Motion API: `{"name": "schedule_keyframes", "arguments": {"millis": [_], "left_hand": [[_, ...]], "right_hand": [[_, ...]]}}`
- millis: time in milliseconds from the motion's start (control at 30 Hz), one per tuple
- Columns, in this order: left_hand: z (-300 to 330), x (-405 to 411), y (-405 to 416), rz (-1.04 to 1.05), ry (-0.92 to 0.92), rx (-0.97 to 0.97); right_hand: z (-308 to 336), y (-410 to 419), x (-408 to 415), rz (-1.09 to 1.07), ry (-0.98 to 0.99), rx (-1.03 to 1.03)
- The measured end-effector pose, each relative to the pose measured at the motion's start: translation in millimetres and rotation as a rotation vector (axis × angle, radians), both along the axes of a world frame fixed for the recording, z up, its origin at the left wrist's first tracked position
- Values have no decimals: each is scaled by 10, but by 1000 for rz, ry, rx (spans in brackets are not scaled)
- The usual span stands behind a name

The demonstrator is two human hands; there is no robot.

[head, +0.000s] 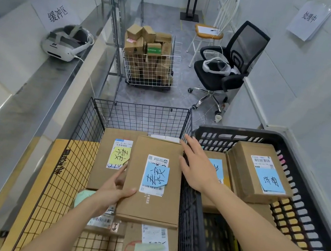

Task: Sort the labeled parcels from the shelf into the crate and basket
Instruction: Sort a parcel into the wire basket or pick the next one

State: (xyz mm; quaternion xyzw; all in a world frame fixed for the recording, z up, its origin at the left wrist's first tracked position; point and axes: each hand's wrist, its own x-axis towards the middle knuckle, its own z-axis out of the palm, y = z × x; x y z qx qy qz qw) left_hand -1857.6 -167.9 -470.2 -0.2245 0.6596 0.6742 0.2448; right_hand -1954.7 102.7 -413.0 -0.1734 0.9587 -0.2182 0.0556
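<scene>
Left hand (114, 191) fingers and thumb clamped on near-left edge of flat parcel (153, 180), blue note on top. Right hand (196, 166) fingers straight, spread, resting at parcel's far-right corner. Parcel lies atop other boxes inside wire basket (140, 112). Black crate (303, 194) just beside, right, holds blue-labelled boxes. Step appears placement; next, release and withdraw both hands.

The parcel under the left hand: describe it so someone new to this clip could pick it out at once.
Start at the black wire basket left of the black plastic crate. On top of its pile lies a flat brown parcel, gripped at its left edge by the left hand. Its note is blue, unlike the yellow note on the parcel behind it.
</scene>
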Motion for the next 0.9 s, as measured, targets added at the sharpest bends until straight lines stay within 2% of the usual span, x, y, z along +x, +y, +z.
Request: {"name": "schedule_keyframes", "arguments": {"millis": [100, 267, 333, 467, 533, 633, 733, 900], "left_hand": [[-20, 275, 35, -197, -17, -153], [-49, 533, -82, -426, -184, -221], [26, 531, -78, -414, -214, -207], [101, 389, 44, -176, -27, -280], [72, 350, 92, -219, 38, -350], [-13, 369, 69, -304, -5, -420], [10, 428, 48, -382, -67, -391], [-24, 501, 9, -341, -132, -355]], "right_hand": [[-7, -2, 0, -4, -3, -3], [4, -21, 6, -6, 1, 17], [6, -20, 17, -7, 3, 20], [-10, -17, 13, -2, 6, 28], [-23, -11, 9, 2, 9, 31], [-25, -5, 6, 8, 10, 28], [-23, -6, 12, 5, 17, 25], [-15, -13, 25, 3, 14, 39]]}}
